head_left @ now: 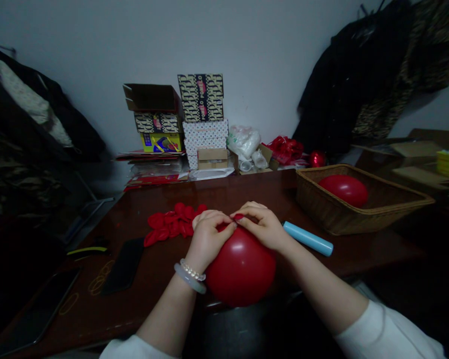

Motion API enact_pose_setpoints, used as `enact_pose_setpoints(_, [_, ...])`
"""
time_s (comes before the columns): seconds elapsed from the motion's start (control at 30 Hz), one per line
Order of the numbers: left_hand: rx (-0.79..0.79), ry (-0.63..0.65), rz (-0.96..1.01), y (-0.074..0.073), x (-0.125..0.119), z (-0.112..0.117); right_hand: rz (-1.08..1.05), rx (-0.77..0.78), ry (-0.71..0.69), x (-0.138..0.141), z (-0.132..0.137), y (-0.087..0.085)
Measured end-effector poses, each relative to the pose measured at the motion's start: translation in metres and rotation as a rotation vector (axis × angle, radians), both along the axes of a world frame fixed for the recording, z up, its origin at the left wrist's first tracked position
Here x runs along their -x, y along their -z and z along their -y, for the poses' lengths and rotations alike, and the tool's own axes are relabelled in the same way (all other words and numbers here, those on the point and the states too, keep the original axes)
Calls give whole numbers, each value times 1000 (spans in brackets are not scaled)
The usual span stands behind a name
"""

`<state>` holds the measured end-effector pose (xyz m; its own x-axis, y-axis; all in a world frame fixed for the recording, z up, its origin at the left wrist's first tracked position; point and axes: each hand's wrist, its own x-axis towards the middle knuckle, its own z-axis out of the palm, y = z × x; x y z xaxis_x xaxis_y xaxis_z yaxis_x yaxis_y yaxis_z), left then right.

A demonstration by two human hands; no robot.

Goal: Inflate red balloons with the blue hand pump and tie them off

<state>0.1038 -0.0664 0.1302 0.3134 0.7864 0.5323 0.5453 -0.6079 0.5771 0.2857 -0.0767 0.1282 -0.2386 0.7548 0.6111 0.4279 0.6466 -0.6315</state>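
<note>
- White fabric sleeve (pixel 134 349) is seen nearest the camera, pushed back on the left forearm; a pale translucent bangle (pixel 189 279) and a strand of white beads (pixel 192 270) are worn at that wrist.
- Flat black tablet (pixel 37 311), thin tan rubber bands (pixel 99 278) and black smartphone (pixel 124 266) are laid at the left of a glossy dark reddish-brown surface (pixel 247 188).
- Deflated red latex balloons (pixel 172 224) are heaped just beside the left hand (pixel 209 234).
- That hand is closed, its fingers curled over the top of an inflated round red latex balloon (pixel 241 267).
- The balloon is gripped by both hands at the near edge of the surface; its neck is hidden by the fingers.
- Right hand (pixel 264 227) is likewise closed on the balloon, with red-painted fingertips (pixel 238 217) pressed towards the left hand's fingers.
- Light-blue plastic cylinder (pixel 309 238) is lying just right of that hand.
- Woven wicker basket (pixel 333 214) is placed further right, with a larger red balloon (pixel 343 190) held inside.
- Stacked patterned cardboard boxes (pixel 202 97) are ranged along the wall behind.
</note>
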Motion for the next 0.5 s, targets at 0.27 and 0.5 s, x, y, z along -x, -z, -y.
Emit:
enact_pose_setpoints(0.27, [27,7,46,4,-5,5,-120,167,-108,-7,-4,3])
enact_pose_setpoints(0.5, [95,46,63,3,-2,5,32,47,-221,-11,-12,-1])
